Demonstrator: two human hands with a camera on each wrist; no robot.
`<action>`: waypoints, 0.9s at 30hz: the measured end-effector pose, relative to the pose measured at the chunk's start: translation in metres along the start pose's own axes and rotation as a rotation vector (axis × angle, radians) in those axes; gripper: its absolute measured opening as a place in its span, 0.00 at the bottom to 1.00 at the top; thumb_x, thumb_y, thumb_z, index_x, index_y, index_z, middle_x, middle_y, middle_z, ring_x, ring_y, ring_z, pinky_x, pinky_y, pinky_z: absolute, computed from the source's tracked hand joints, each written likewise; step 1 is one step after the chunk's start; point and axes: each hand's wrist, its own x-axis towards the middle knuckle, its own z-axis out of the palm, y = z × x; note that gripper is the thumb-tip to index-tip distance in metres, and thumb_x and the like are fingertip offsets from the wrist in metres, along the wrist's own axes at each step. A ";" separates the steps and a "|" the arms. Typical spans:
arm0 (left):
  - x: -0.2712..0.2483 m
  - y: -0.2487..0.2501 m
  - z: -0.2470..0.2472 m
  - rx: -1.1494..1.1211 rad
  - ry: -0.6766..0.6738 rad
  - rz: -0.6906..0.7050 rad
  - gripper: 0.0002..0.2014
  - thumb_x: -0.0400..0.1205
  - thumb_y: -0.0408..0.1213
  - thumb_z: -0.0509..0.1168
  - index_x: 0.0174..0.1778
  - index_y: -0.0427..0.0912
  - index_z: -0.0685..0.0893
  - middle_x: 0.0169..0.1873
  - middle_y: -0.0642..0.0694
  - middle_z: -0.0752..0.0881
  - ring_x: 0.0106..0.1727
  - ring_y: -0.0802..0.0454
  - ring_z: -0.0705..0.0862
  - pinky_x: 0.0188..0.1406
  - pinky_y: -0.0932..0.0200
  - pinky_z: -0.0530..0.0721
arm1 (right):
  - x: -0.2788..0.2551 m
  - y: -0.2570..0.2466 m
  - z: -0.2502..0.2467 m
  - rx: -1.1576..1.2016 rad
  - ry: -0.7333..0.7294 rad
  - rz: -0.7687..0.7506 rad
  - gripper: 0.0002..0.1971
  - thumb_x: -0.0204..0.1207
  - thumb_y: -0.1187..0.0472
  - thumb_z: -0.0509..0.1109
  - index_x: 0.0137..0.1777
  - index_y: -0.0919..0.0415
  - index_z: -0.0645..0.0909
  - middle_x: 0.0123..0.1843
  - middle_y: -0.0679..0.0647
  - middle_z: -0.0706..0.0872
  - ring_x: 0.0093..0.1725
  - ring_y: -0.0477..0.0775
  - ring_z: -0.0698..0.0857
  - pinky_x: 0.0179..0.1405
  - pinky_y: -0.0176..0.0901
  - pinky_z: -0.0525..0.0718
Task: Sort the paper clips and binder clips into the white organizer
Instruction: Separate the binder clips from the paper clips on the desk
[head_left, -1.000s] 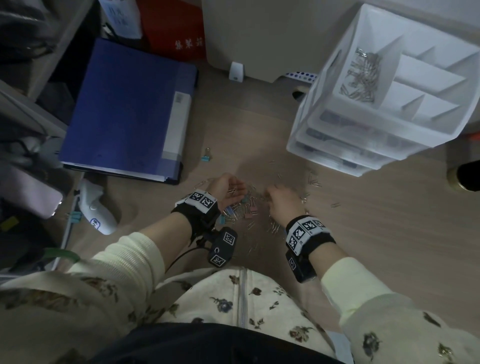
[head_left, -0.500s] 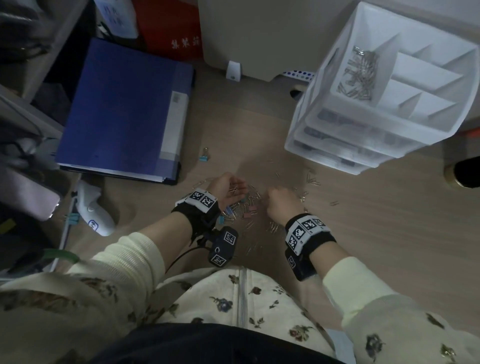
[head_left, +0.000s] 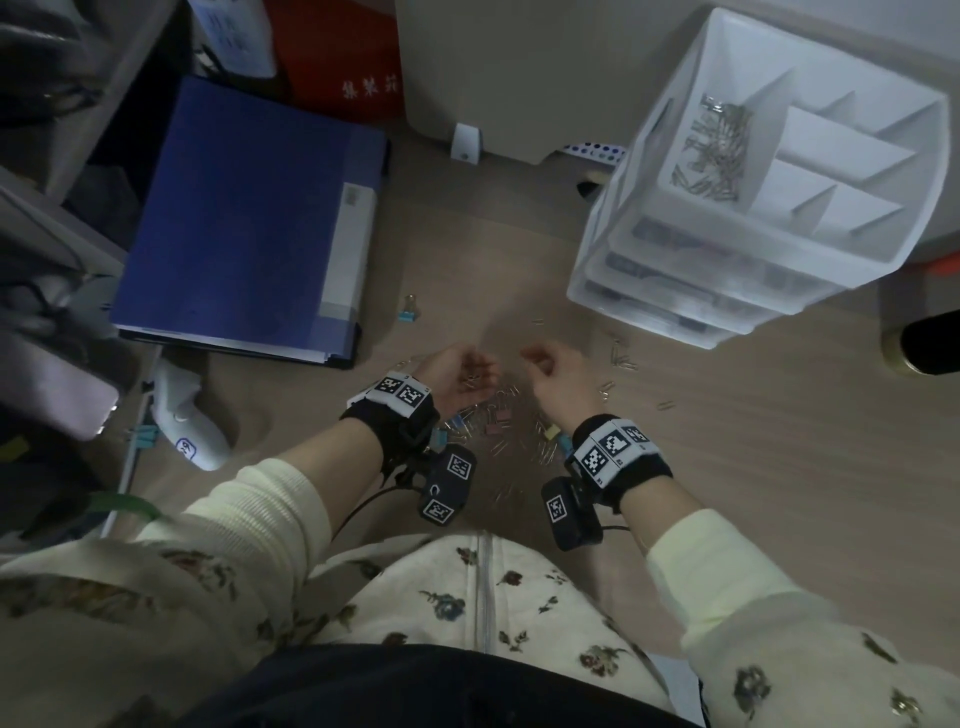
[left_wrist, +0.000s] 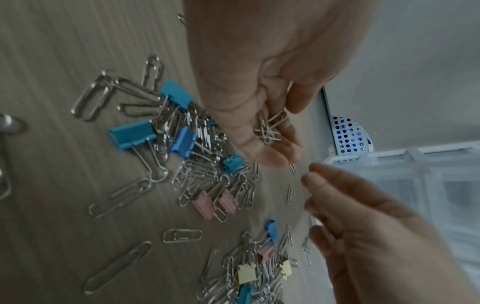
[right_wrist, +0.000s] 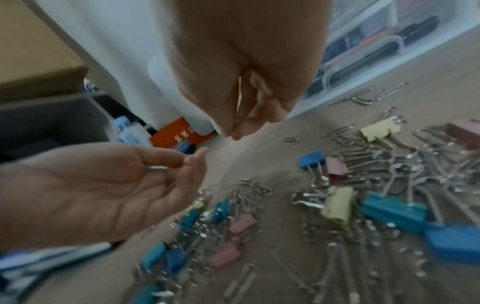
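A mixed pile of silver paper clips and small blue, pink and yellow binder clips lies on the wooden floor between my hands. My left hand is cupped above the pile, and its curled fingers hold a small bunch of paper clips. Just to its right, my right hand pinches one thin paper clip between thumb and fingers. The white organizer stands at the far right, with several paper clips in its left compartment. Its other compartments look bare.
A blue binder lies at the left, with a lone blue binder clip beside it. A white handheld device lies near my left arm. A few stray paper clips sit by the organizer's clear drawers. A beige box stands behind.
Both hands have lifted off the pile. The right hand has risen with a clip pinched, close to the cupped left hand.
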 end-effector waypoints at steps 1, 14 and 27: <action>0.000 0.001 -0.003 0.007 0.032 0.005 0.13 0.86 0.36 0.53 0.42 0.35 0.80 0.35 0.43 0.82 0.34 0.51 0.80 0.33 0.60 0.83 | 0.002 0.005 0.002 -0.120 -0.056 -0.011 0.15 0.78 0.64 0.66 0.64 0.56 0.80 0.58 0.53 0.85 0.56 0.52 0.83 0.56 0.43 0.80; 0.005 0.002 -0.017 0.010 0.133 0.014 0.13 0.84 0.33 0.54 0.37 0.35 0.80 0.33 0.44 0.80 0.32 0.52 0.77 0.31 0.61 0.80 | 0.019 0.006 0.017 -0.640 -0.306 -0.239 0.14 0.75 0.72 0.63 0.59 0.62 0.76 0.59 0.60 0.78 0.55 0.64 0.81 0.48 0.52 0.81; 0.005 -0.001 -0.011 0.039 0.120 0.042 0.11 0.84 0.33 0.54 0.39 0.35 0.79 0.34 0.43 0.81 0.33 0.52 0.79 0.33 0.60 0.81 | 0.003 0.007 0.019 -0.691 -0.336 -0.158 0.20 0.74 0.70 0.67 0.67 0.65 0.73 0.64 0.63 0.77 0.62 0.66 0.78 0.56 0.56 0.80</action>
